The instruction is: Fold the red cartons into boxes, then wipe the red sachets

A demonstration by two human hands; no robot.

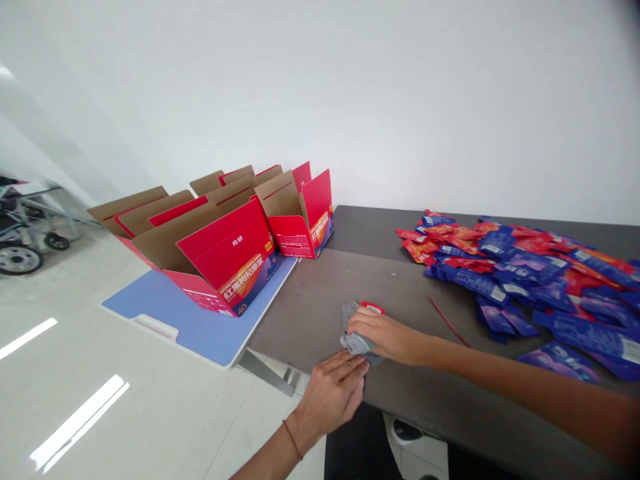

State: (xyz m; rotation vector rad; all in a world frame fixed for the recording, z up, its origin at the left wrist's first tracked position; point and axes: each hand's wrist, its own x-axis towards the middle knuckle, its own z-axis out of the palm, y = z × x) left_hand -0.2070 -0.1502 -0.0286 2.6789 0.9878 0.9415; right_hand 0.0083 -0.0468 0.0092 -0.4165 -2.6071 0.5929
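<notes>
My right hand (387, 335) is closed around a crumpled grey cloth (351, 313), which rests on the dark table near its front edge. A small red and white object (373, 308) shows just beyond my knuckles; its kind is hard to tell. My left hand (334, 388) lies at the table edge, fingers stretched out side by side, their tips touching the near side of the cloth. A thin brown band circles the left wrist. What lies under both sets of fingertips is hidden.
Red cartons (240, 250) with raised flaps stand on a blue folding table (185, 320) at left. Another open carton (300, 220) sits at the table junction. Blue and red sachets (520, 267) are heaped at right, near a thin red strip (449, 322). A wheelchair (30, 227) stands far left.
</notes>
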